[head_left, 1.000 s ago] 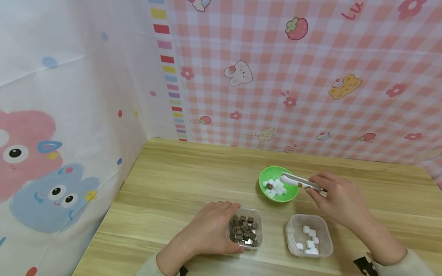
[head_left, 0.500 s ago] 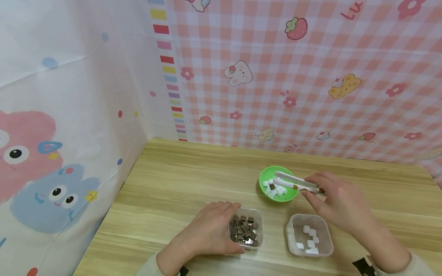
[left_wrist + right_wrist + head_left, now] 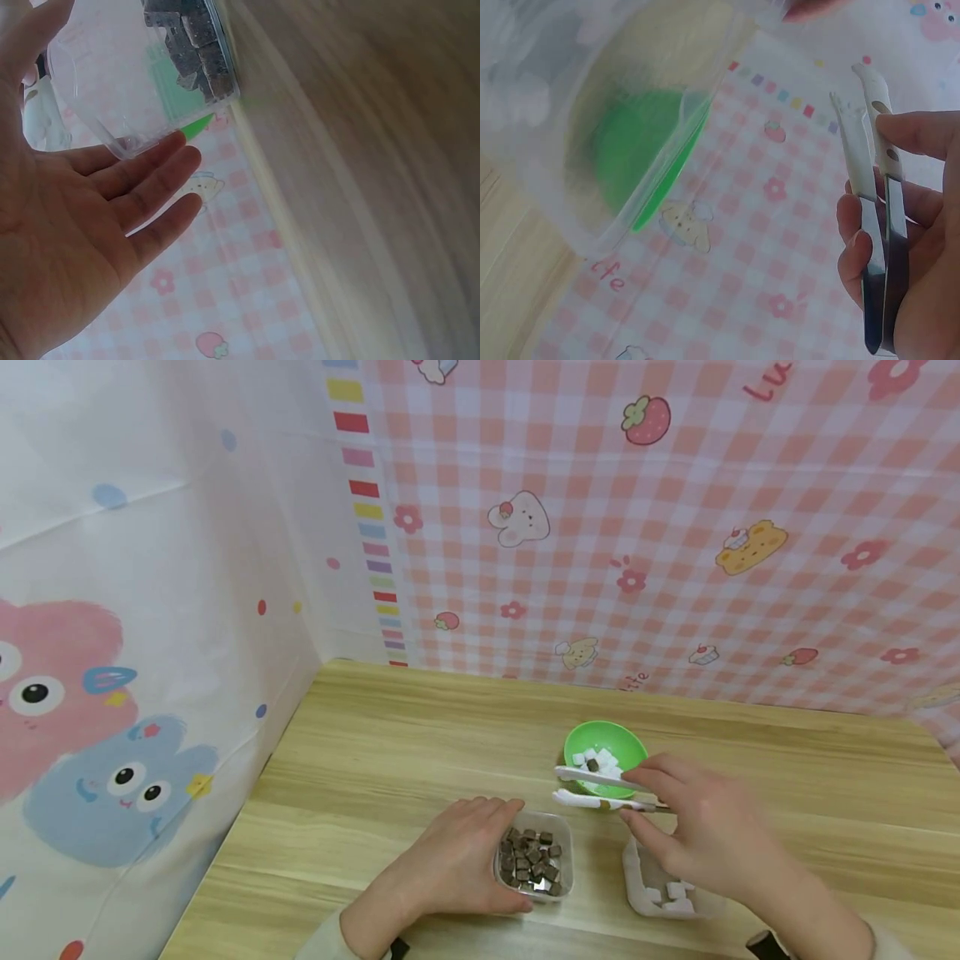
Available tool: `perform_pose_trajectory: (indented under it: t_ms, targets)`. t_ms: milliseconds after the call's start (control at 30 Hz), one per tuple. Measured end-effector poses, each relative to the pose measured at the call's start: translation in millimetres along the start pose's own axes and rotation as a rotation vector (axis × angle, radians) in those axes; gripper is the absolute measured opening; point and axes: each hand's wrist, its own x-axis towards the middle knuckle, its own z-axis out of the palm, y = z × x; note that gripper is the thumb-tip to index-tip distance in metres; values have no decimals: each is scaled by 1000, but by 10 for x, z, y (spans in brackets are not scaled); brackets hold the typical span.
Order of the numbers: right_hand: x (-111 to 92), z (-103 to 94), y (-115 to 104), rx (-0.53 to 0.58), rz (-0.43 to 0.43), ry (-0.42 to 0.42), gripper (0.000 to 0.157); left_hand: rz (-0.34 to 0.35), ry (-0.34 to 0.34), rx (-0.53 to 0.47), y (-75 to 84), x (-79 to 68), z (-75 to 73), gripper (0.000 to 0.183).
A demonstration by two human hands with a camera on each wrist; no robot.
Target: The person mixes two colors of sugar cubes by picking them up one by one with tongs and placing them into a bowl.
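In the head view my left hand (image 3: 453,858) holds the near-left side of a clear plastic container (image 3: 566,885), thumb at the front and fingers behind. Several dark brown cubes (image 3: 533,855) lie inside it. My right hand (image 3: 708,827) grips small metal tongs (image 3: 600,802) with white ends. Their tips stand apart above the front edge of a green bowl (image 3: 618,737), with nothing seen between them. The bowl bears several white cubes (image 3: 604,760) and one brown cube (image 3: 592,765). In the right wrist view, thumb and fingers pinch the tongs (image 3: 881,202).
A second clear container (image 3: 637,897) with white cubes (image 3: 677,891) stands on the right, partly covered by my right hand. The wooden table (image 3: 405,735) meets a pink checked cloth (image 3: 570,468) at the back and a white printed cloth (image 3: 187,527) on the left.
My right hand has moved left and toward me, carrying the tongs from inside the bowl to its front edge. The tongs' tips have spread. My left hand stays on its container.
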Motion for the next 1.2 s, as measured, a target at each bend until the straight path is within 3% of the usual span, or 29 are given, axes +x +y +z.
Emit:
perform_pose_trajectory:
  t_ms: [100, 300, 633, 1000, 1200]
  targets:
    - [10, 29, -51, 5, -35, -4, 49, 5, 1, -2, -7, 2, 0, 110]
    - [29, 73, -119, 7, -100, -66, 25, 9, 4, -10, -15, -2, -1, 107]
    - [137, 116, -193, -8, -227, -216, 30, 2, 7, -19, -21, -5, -2, 103]
    - [306, 126, -342, -102, -256, -428, 22, 14, 17, -11, -37, -4, -14, 102]
    - [354, 153, -401, -146, -281, -470, 20, 20, 15, -7, -40, 2, 1, 101]
